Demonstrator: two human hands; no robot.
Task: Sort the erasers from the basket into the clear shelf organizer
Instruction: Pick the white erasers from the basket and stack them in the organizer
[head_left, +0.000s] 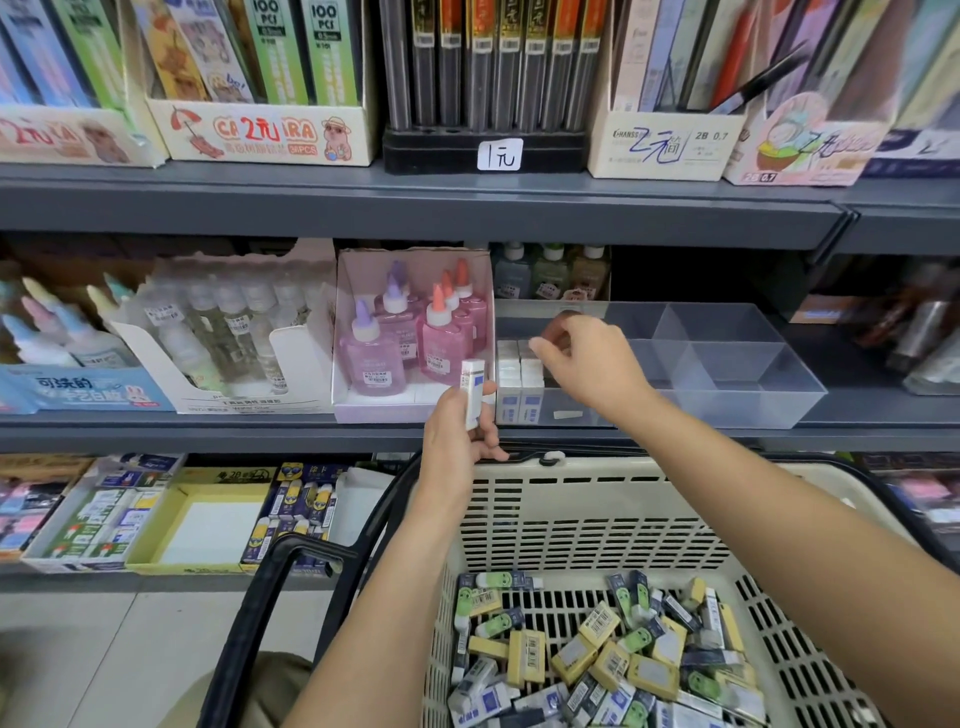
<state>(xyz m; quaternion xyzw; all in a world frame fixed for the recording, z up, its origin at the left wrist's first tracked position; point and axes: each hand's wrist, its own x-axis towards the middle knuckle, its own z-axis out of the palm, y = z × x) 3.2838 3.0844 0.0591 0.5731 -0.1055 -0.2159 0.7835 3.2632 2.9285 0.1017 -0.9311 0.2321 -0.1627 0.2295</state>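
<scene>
- Middle shelf (208, 431), far left: white carton of clear glue bottles (223, 332), standing upright.
- Just right of it: pink display box (415, 260) with pink glue bottles (441, 343), capped purple and orange.
- Lower shelf, left: open boxes of packaged erasers (104, 514); beside them a yellow tray (202, 519).
- Left hand (457, 441): raised in front of the middle shelf's edge, above the basket's far rim. Thumb and fingers grip one white-and-blue eraser (471, 387), held upright.
- Clear shelf organizer (737, 410): sits on the middle shelf, just right of the pink box. Its front-left compartment holds stacked erasers (519, 374) in neat rows, white tops up, blue-printed sleeves facing forward.
- Right hand (587, 364): over the organizer's left side, fingers bent down toward the stacked rows. Cannot tell whether it holds anything; the fingertips are hidden by the hand's back.
- Cream plastic basket (597, 514), black handles: below the shelf, in the foreground. Loose erasers (613, 654) lie jumbled on its floor, in yellow, green and blue-white sleeves.
</scene>
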